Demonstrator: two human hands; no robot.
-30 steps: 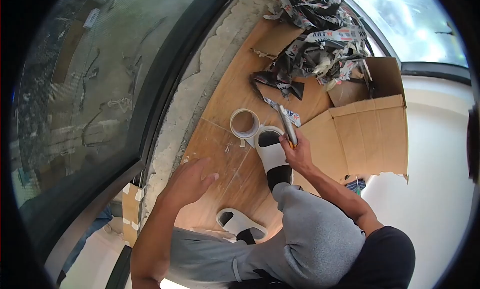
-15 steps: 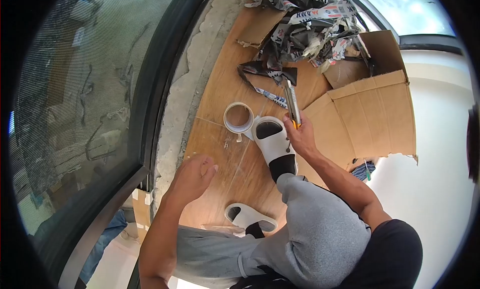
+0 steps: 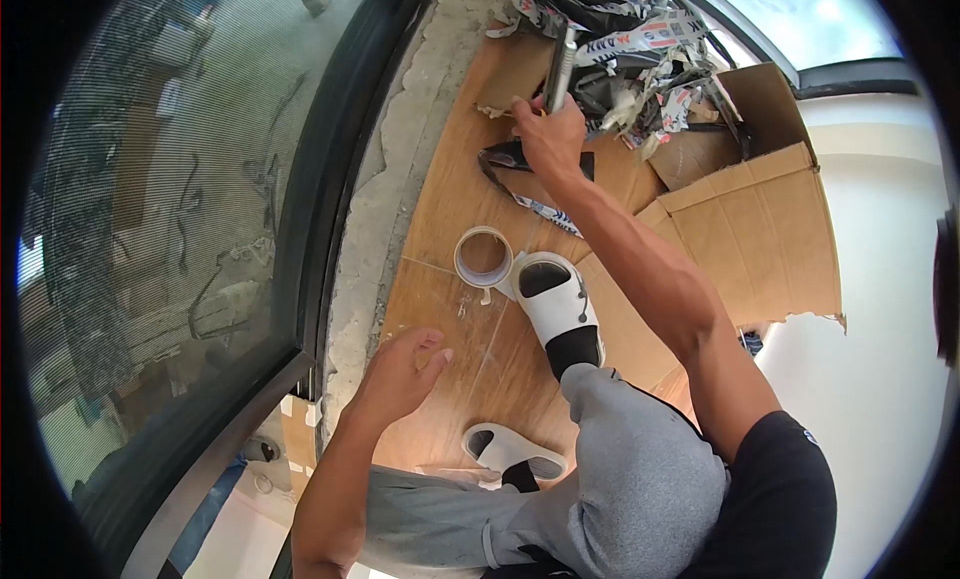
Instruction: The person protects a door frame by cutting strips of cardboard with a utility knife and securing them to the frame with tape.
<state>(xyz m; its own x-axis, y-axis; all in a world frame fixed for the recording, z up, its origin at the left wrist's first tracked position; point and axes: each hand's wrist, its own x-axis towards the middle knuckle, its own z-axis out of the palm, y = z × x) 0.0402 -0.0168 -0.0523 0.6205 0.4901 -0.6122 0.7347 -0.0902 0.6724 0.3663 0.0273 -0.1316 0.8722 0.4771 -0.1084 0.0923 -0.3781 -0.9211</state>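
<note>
My right hand (image 3: 552,137) is closed around a utility knife (image 3: 562,74), whose metal body points up toward the heap of printed plastic strips (image 3: 640,49). Below that hand, a black and white strip (image 3: 545,209) lies on the wooden floor. My left hand (image 3: 405,371) hovers over the floor with its fingers curved and apart, holding nothing. A roll of tape (image 3: 483,258) sits between my hands, beside the white slipper (image 3: 556,304) on one foot.
An open cardboard box (image 3: 750,219) spreads along the right side, by a white wall (image 3: 860,379). On the left runs a dark-framed screened window (image 3: 325,189) with a rough concrete edge (image 3: 385,169). Another slipper (image 3: 515,451) is on my other foot.
My right hand has moved up and slightly left with the knife, from beside the slipper to the plastic heap. My left hand has shifted slightly right, its fingers now more apart.
</note>
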